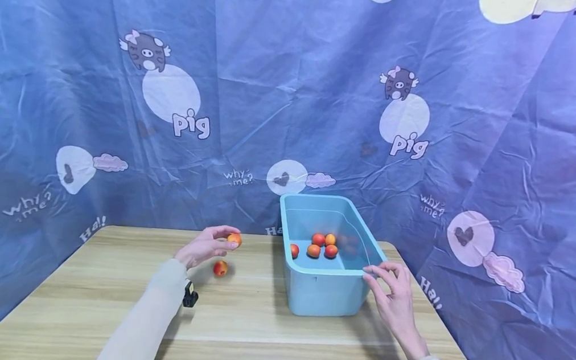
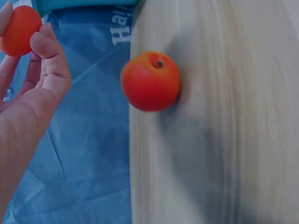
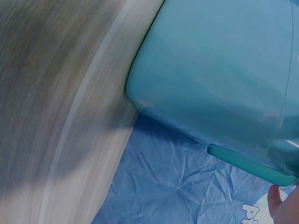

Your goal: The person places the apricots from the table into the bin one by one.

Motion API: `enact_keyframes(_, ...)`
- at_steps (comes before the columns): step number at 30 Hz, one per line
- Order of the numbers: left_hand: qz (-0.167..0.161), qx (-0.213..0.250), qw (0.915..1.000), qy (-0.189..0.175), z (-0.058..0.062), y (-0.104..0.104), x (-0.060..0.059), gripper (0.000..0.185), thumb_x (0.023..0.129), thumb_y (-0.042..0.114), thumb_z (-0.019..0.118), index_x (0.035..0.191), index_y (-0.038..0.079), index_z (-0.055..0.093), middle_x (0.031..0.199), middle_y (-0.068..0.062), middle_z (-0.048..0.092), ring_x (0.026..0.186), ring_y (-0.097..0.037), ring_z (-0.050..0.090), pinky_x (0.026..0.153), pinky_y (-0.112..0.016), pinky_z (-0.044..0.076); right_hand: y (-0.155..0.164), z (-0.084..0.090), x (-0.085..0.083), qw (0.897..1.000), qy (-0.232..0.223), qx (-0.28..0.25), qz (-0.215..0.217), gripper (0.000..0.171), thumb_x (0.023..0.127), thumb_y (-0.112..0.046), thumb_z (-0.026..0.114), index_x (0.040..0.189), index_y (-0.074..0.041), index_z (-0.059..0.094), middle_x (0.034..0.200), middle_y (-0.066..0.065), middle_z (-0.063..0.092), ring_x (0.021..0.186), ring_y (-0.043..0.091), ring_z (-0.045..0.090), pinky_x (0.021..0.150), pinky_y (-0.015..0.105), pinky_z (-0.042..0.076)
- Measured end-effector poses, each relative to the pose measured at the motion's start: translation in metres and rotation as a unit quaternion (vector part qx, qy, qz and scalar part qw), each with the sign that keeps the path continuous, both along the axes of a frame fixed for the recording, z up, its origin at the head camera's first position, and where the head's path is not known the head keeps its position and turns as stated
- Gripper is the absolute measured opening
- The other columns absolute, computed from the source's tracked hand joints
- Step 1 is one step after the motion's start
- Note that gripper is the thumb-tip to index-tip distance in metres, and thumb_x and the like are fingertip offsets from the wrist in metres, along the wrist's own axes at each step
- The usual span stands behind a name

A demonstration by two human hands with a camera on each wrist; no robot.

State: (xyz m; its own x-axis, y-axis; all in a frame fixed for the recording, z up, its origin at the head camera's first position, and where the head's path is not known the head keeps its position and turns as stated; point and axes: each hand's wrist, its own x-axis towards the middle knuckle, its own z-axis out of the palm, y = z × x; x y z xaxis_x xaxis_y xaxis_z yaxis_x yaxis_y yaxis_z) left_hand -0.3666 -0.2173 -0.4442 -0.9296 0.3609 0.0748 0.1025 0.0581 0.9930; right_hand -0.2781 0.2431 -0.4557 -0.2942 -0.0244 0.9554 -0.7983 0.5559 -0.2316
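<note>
My left hand holds a red-orange apricot between thumb and fingers, raised above the table left of the bin. The same held apricot shows at the top left of the left wrist view. Another apricot lies on the tabletop just below that hand, its stem dimple visible in the left wrist view. On the right stands a light blue plastic bin with several apricots on its floor. My right hand pinches the bin's rim at the near right corner, thumb outside.
The wooden table carries the bin at its right side, close to the far edge. A blue cloth backdrop with pig prints hangs behind the table and along both sides.
</note>
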Motion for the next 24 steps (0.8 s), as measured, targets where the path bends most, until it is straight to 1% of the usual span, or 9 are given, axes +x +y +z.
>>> enact_keyframes(3, 0.000, 0.002, 0.9999, 0.012, 0.005, 0.008, -0.001, 0.046, 0.088, 0.009, 0.072, 0.130, 0.006, 0.054, 0.115, -0.001, 0.064, 0.108, -0.021, 0.062, 0.083, -0.031, 0.051, 0.000, 0.000, 0.001, 1.000, -0.001, -0.001, 0.002, 0.037, 0.060, 0.013, 0.079, 0.092, -0.005, 0.076, 0.094, 0.016, 0.058, 0.095, 0.025, 0.045, 0.089, 0.023, 0.032)
enact_keyframes(8, 0.019, 0.000, 0.9995, 0.027, 0.015, 0.018, -0.005, 0.049, 0.086, 0.013, 0.076, 0.129, 0.005, 0.054, 0.114, -0.003, 0.065, 0.102, -0.019, 0.064, 0.083, -0.035, 0.052, -0.001, 0.002, 0.002, 1.000, -0.002, -0.001, 0.005, 0.036, 0.061, 0.012, 0.079, 0.093, -0.005, 0.076, 0.095, 0.016, 0.058, 0.096, 0.023, 0.045, 0.091, 0.022, 0.031)
enact_keyframes(12, 0.033, -0.005, 0.9988, 0.037, 0.022, 0.024, -0.005, 0.047, 0.085, 0.014, 0.077, 0.127, 0.007, 0.056, 0.116, -0.004, 0.066, 0.097, -0.017, 0.064, 0.083, -0.037, 0.053, -0.002, 0.003, 0.003, 1.000, -0.003, 0.000, 0.007, 0.035, 0.063, 0.013, 0.078, 0.092, -0.005, 0.076, 0.094, 0.015, 0.058, 0.096, 0.022, 0.045, 0.090, 0.021, 0.031)
enact_keyframes(15, 0.035, -0.007, 0.9983, 0.046, 0.027, 0.029, -0.005, 0.045, 0.086, 0.015, 0.075, 0.127, 0.007, 0.057, 0.117, -0.005, 0.066, 0.099, -0.020, 0.065, 0.082, -0.037, 0.053, -0.002, 0.004, 0.004, 1.000, -0.005, 0.002, 0.004, 0.033, 0.064, 0.011, 0.079, 0.093, -0.005, 0.076, 0.094, 0.015, 0.058, 0.097, 0.020, 0.045, 0.091, 0.020, 0.031)
enact_keyframes(16, 0.036, -0.007, 0.9981, 0.049, 0.029, 0.031, -0.005, 0.045, 0.087, 0.015, 0.075, 0.127, 0.007, 0.057, 0.117, -0.005, 0.066, 0.099, -0.019, 0.065, 0.083, -0.038, 0.053, -0.002, 0.004, 0.004, 1.000, -0.006, 0.002, 0.004, 0.033, 0.065, 0.011, 0.078, 0.093, -0.005, 0.076, 0.094, 0.015, 0.058, 0.097, 0.020, 0.045, 0.090, 0.020, 0.030)
enact_keyframes(21, 0.040, -0.013, 0.9971, 0.063, 0.036, 0.040, -0.006, 0.047, 0.089, 0.019, 0.073, 0.129, 0.005, 0.056, 0.117, -0.008, 0.067, 0.097, -0.017, 0.067, 0.080, -0.034, 0.054, -0.002, 0.004, 0.003, 1.000, -0.006, 0.003, 0.000, 0.031, 0.066, 0.009, 0.079, 0.093, -0.005, 0.076, 0.094, 0.015, 0.058, 0.097, 0.018, 0.045, 0.089, 0.021, 0.031)
enact_keyframes(24, 0.047, -0.011, 0.9968, 0.064, 0.042, 0.046, -0.007, 0.046, 0.089, 0.022, 0.073, 0.129, 0.006, 0.057, 0.115, -0.008, 0.067, 0.095, -0.015, 0.066, 0.077, -0.032, 0.054, -0.002, 0.003, 0.004, 1.000, -0.008, 0.004, -0.002, 0.030, 0.066, 0.008, 0.079, 0.093, -0.005, 0.076, 0.094, 0.015, 0.058, 0.097, 0.018, 0.045, 0.088, 0.021, 0.031)
